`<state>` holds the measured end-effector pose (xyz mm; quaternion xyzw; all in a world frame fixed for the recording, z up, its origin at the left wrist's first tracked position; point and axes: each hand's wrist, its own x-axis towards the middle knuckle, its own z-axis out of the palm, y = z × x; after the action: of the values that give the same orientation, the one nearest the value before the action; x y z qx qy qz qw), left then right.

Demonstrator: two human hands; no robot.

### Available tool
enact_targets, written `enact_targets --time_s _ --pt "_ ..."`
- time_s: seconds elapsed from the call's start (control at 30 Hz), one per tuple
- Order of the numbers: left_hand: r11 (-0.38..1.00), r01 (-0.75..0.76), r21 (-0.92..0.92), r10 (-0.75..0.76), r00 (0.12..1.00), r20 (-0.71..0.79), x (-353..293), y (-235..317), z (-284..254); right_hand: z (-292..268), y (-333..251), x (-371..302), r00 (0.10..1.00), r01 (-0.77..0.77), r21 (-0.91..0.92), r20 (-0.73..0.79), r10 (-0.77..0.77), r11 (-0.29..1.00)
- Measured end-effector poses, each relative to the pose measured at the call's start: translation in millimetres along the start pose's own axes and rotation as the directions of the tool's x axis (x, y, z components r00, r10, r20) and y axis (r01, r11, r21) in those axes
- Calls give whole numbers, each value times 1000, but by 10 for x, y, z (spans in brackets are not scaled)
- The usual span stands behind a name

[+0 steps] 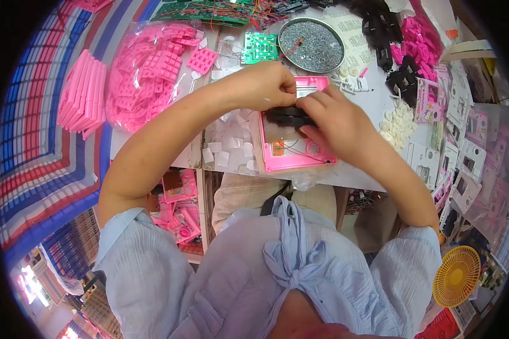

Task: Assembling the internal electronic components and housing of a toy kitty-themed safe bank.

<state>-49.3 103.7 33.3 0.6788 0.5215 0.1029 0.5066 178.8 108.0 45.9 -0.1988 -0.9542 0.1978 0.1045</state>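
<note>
A shallow pink plastic case (274, 164) lies on the table in front of me, with thin wires and a small brown board inside its near end. Over its middle is a black plastic part (288, 117), slightly smeared by motion. My right hand (345, 121) grips that part from the right, thumb below and fingers above. At the far end of the case my left hand (268, 86) is closed in a pinch, its fingertips next to the right hand's. Whatever the left fingers pinch is hidden.
Beyond the case stand a round metal tray (311, 71) of small screws and a green circuit board (260, 48). Left lie a bag of pink keypads (152, 79) and stacked pink panels (83, 93). Right are white parts (398, 125), black mechanisms (382, 28) and printed panels (430, 101).
</note>
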Motion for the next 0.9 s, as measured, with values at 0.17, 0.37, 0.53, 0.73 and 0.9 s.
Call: enact_targets --time_s 0.17,0.37,0.53,0.73,0.9 --pt "955 -120 270 179 962 -208 289 73 -224 47 -27 -99 994 -15 85 -106 24 996" --pt "559 90 824 396 845 -361 817 -249 -34 -635 415 -124 808 48 36 -588 -17 998" --pt "611 7 792 386 870 -305 961 -147 -13 -1404 1072 -122 587 -578 -344 -805 85 740" --pt "525 -19 851 499 817 -289 1021 -121 -40 -1286 1130 109 728 72 611 -572 377 789" --pt "498 -6 867 392 893 -219 1063 79 -117 -1010 777 231 869 202 832 -396 298 517"
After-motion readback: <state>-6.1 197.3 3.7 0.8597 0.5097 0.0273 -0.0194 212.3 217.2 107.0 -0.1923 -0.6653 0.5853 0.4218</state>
